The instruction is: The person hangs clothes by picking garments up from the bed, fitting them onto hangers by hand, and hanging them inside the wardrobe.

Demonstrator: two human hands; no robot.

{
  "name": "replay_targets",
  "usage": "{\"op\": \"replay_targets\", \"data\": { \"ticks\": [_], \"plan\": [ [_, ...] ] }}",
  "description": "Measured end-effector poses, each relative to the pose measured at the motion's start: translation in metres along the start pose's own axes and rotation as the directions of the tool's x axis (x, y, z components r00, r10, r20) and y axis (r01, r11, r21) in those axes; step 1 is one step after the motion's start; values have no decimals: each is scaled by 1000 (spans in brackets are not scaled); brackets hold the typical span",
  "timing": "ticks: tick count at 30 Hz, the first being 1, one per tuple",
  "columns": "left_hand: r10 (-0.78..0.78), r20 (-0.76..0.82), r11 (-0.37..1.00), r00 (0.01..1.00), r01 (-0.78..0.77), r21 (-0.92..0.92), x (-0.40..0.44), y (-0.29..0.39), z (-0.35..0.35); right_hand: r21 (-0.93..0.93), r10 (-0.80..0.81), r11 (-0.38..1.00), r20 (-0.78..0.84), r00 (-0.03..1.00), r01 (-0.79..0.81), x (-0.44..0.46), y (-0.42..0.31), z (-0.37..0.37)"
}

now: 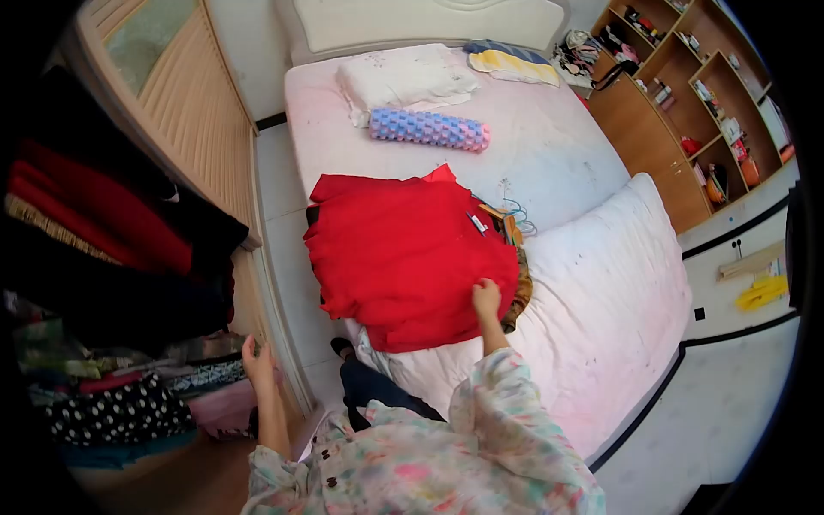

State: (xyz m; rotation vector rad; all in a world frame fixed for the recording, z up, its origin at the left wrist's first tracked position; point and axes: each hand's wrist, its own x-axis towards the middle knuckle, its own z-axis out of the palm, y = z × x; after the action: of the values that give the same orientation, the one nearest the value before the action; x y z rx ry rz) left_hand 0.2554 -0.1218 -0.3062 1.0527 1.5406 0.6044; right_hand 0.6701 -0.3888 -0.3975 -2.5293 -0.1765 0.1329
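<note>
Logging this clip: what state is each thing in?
Bright red cloth garment: spread across pale-sheeted bed, wrinkled
Blue-and-pink knobbly cylinder: lying on its side
White fabric pillow: lying flat
Slatted wooden wardrobe door: open
White fabric quilt: creased
Dark red cloth garment: hanging

No lettering, brand or number can be read here — the small white tag-like piece (pixel 476 224) on the red cloth (pixel 395 257) is too tiny to make out, and the packages (pixel 731 131) on the wooden shelves (pixel 631 129) are blurred.
</note>
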Motion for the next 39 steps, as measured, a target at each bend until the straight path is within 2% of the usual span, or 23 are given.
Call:
{"op": "replay_targets", "data": {
  "ticks": [1, 5, 10, 13, 14, 17, 18, 20, 22, 23, 24, 25, 28, 29, 31, 33, 35, 36, 37, 39],
  "plan": [
    [4, 20, 1000, 1000, -5, 13, 5, 3, 5, -17, 85, 996, -46, 995, -86, 17, 15, -11],
    [42, 41, 996, 998, -45, 71, 34, -19, 13, 12, 237, 971, -62, 969, -237, 66, 65, -21],
    [9, 78, 998, 997, -14, 63, 50, -13, 43, -3, 259, 966, 20, 966, -259, 103, 88, 5],
    [-15, 100, 995, 995, 5, 97, 52, 0, 66, -241, 389, 903, 100, 916, -357, 114, 59, -8],
    [-18, 121, 995, 993, 6, 102, 59, -2, 70, -308, 456, 848, 11, 890, -431, 111, 31, -14],
    [-29, 173, 994, 985, 10, 106, 74, -6, 82, -420, 469, 795, -33, 883, -438, 122, 2, -10],
    [-34, 183, 995, 983, 16, 103, 72, 0, 89, -418, 425, 816, -36, 904, -400, 124, 4, 0],
    [-33, 178, 990, 983, 8, 141, 66, 13, 101, -245, 399, 894, 53, 915, -376, 129, 11, 17],
    [-27, 206, 996, 978, 9, 88, 62, 20, 102, -85, 388, 921, 123, 913, -380, 133, 12, 42],
    [-24, 217, 998, 976, 12, 56, 57, 21, 100, 198, 349, 897, 233, 908, -396, 136, 10, 50],
    [0, 219, 999, 976, -10, 42, 51, 25, 97, 462, 283, 785, 326, 902, -413, 135, -1, 54],
    [-9, 239, 998, 971, -6, 61, 49, 23, 89, 683, 196, 592, 392, 899, -427, 133, -18, 53],
    [-27, 278, 996, 960, 2, 90, 41, 14, 68, 807, 15, 383, 481, 877, -449, 111, -87, 29],
    [-33, 263, 997, 964, 13, 76, 37, 6, 60, 775, -10, 442, 509, 861, -453, 100, -105, 18],
    [-28, 261, 999, 965, 19, 36, 29, -1, 47, 790, -189, 529, 467, 864, -311, 57, -154, -20],
    [-12, 291, 1000, 957, 14, -3, 18, -5, 35, 788, -301, 535, 515, 803, -305, 10, -179, -45],
    [21, 306, 999, 952, -10, -37, 6, 4, 34, 815, -456, 563, 445, 771, -138, -49, -198, -63],
    [40, 310, 998, 950, -24, -53, -1, 14, 33, 835, -543, 545, 422, 726, -77, -79, -205, -71],
    [79, 321, 987, 944, -29, -157, -12, 29, 34, 853, -625, 521, 397, 672, -19, -107, -209, -76],
    [157, 333, 934, 930, -31, -355, -43, 67, 38, 837, -727, 547, 467, 503, 15, -156, -203, -79]
  ]
}}
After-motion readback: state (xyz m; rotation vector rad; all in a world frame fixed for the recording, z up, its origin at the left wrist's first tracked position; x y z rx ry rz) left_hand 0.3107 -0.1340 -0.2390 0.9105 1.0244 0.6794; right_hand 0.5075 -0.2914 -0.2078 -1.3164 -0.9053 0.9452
